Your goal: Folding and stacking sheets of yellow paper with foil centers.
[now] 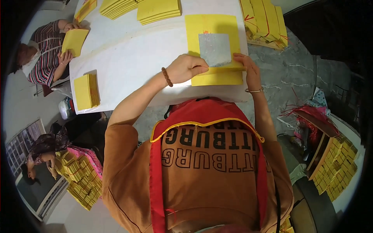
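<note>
A sheet of yellow paper (192, 29) bearing a silver square (215, 49) lies before me at the table's right end. A raised fold or lifted edge runs across it just below the silver square. My left hand (189, 69) is closed, its thumb and fingers pinching the left end of this fold. At the right end my right hand (248, 69) grips the same edge, its fingers reaching over the paper beside the silver square. More yellow paper (215, 80) shows below the fold; I cannot tell whether it is the same sheet or one underneath.
Stacks of yellow paper (159, 9) stand at the white table's (128, 58) far edge, with another stack (86, 91) at its near left corner. Tied yellow bundles (266, 21) sit off the right edge. On the left, a co-worker (44, 50) in stripes holds a yellow stack (74, 42).
</note>
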`<state>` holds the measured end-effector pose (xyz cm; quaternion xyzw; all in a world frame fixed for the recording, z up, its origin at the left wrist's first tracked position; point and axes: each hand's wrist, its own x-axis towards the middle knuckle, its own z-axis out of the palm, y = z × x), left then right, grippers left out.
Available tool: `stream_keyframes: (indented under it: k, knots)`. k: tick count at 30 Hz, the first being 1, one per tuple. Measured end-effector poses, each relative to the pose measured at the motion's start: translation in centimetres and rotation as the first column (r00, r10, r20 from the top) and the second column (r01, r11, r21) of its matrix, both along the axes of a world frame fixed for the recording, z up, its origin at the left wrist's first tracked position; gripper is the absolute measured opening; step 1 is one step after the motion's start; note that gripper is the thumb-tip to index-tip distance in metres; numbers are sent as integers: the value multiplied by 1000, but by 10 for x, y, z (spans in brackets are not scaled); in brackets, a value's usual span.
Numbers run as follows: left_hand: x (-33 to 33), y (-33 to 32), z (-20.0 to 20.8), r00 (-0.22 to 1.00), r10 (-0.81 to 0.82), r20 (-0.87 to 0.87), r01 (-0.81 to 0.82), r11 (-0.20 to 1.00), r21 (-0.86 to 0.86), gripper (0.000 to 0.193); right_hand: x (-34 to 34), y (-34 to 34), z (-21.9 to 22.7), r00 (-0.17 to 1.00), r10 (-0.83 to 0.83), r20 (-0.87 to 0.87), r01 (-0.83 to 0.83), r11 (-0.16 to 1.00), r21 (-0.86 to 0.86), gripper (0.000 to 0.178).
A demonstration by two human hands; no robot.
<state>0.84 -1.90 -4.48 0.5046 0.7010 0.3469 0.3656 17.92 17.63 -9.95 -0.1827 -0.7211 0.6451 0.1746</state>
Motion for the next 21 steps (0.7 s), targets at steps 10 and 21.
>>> stream_keyframes:
  k: [10,21]
  knots:
    - [-7,3,-5,963,85,256,-67,995,-78,18,-1,-1,1,1000,0,-6,0,1000,-10,37]
    - [-10,4,-8,942,142,305,-113,987,-113,19,6,3,-7,997,74,3,-74,985,158,20]
